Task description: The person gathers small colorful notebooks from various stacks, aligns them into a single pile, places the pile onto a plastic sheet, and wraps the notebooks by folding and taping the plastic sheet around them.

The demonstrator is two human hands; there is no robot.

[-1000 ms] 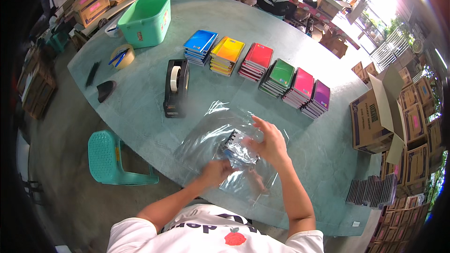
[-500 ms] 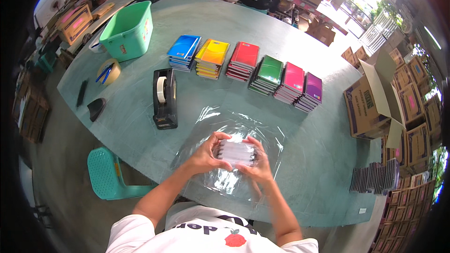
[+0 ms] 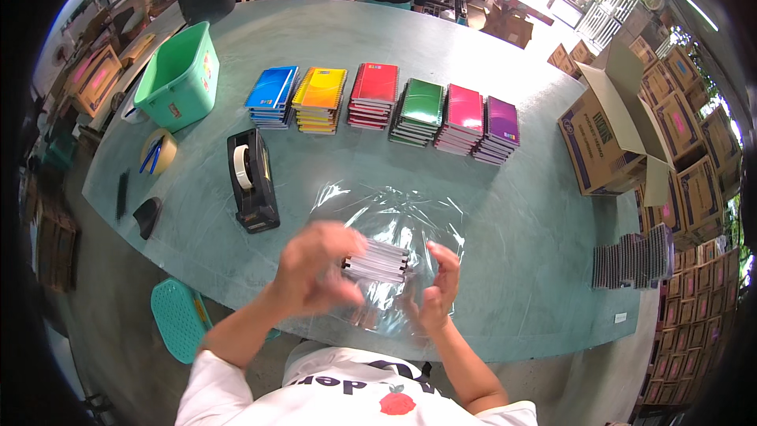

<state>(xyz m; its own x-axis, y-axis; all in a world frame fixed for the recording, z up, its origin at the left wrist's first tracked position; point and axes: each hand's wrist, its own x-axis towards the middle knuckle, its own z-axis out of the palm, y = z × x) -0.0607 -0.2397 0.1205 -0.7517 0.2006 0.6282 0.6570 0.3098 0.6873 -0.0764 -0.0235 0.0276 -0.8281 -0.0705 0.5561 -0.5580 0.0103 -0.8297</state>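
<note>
A small stack of spiral notebooks (image 3: 377, 261) lies on a sheet of clear plastic film (image 3: 432, 217) on the table in front of me, its white page edges upward. My left hand (image 3: 315, 268), smeared by motion, is at the stack's left side with its thumb and fingers apart. To the right of the stack, my right hand (image 3: 441, 285) is open over the film, thumb apart from the curved fingers and holding nothing. Beyond the film stand piles of blue (image 3: 272, 88), yellow (image 3: 319, 88), red (image 3: 374, 83), green (image 3: 421, 102), pink (image 3: 464, 109) and purple notebooks (image 3: 501, 120).
A black tape dispenser (image 3: 264, 199) stands left of the film. Farther left are a green bin (image 3: 206, 83), a tape roll with blue pens (image 3: 167, 152) and dark pieces. An open carton (image 3: 587, 146) and stacked notebooks (image 3: 631, 260) are at the right. A green stool (image 3: 177, 319) is below the edge.
Both hands have let go of the notebook stack and moved apart, the left leftward and the right slightly rightward. The stack now rests on the film. The whole view has shifted somewhat.
</note>
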